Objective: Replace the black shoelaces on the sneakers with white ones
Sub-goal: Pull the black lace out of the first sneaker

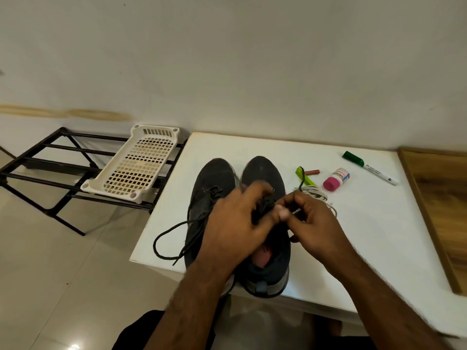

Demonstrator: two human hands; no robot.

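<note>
Sneakers side by side, toes toward wall, on white table. Left hand curled over right sneaker's black lace; right hand pinching that lace's tip between thumb and fingers. Left sneaker's lace trailing loose over table edge. White laces just beside right hand — marker, small bottle farther back.
</note>
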